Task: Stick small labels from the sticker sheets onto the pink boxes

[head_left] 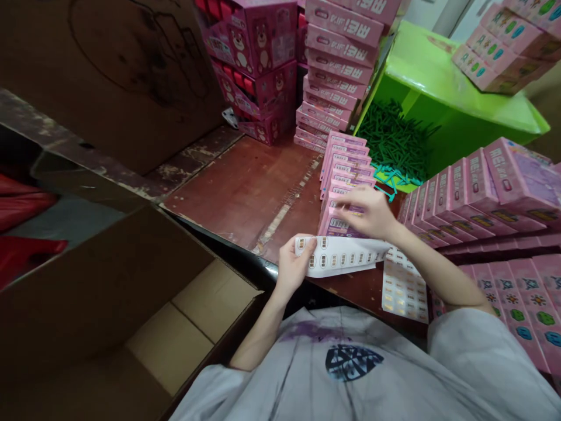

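My left hand (294, 264) pinches the left end of a white sticker sheet (346, 256) printed with rows of small oval labels. Above the sheet's right part is my right hand (366, 209), its fingers blurred over the front of a row of pink boxes (346, 166) that show barcodes. Whether a label sits between those fingers is too small to make out. A second sticker sheet (404, 286) with gold labels lies under my right forearm, at the table's edge.
Tall stacks of pink boxes (342, 49) and bear-print boxes (256, 41) stand at the back of the red-brown table (236, 187). A green box (464, 111) holds green sticks. More pink boxes (464, 187) line the right. An open carton (188, 316) is at lower left.
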`<action>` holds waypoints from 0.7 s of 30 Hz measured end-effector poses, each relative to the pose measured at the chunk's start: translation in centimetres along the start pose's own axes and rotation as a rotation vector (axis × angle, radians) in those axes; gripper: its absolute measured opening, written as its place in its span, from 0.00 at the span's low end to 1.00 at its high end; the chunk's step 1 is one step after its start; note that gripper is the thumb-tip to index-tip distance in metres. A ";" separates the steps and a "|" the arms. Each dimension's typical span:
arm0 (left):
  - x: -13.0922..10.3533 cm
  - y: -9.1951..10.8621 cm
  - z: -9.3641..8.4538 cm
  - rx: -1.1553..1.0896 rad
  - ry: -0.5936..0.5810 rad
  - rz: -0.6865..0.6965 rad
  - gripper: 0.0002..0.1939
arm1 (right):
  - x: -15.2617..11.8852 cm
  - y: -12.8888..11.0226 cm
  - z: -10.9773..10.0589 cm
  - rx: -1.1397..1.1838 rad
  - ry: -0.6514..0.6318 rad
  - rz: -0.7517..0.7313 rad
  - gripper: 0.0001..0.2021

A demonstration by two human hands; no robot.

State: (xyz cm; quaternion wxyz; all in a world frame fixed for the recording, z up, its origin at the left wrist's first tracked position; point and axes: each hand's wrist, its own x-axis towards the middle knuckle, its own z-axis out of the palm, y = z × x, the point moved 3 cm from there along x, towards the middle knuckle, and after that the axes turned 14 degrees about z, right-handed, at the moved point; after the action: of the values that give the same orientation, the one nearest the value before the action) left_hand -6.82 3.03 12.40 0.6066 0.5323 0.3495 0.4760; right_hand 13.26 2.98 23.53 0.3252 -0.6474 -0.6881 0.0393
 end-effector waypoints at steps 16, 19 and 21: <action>0.4 -1.3 -1.2 -0.060 0.100 0.009 0.21 | 8.9 9.0 -2.9 0.230 0.083 0.299 0.09; 0.4 -1.5 -1.9 -0.044 0.095 -0.012 0.20 | 12.8 13.6 -2.8 0.034 -0.006 0.378 0.12; 0.5 -1.8 -2.3 -0.029 0.100 -0.018 0.20 | 13.9 15.0 -2.1 -0.067 -0.048 0.382 0.12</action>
State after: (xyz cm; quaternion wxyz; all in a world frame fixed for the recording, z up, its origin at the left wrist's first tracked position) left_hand -8.47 4.25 10.29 0.6002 0.4960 0.3772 0.5014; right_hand 28.00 17.38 23.53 0.2737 -0.7755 -0.5612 0.0929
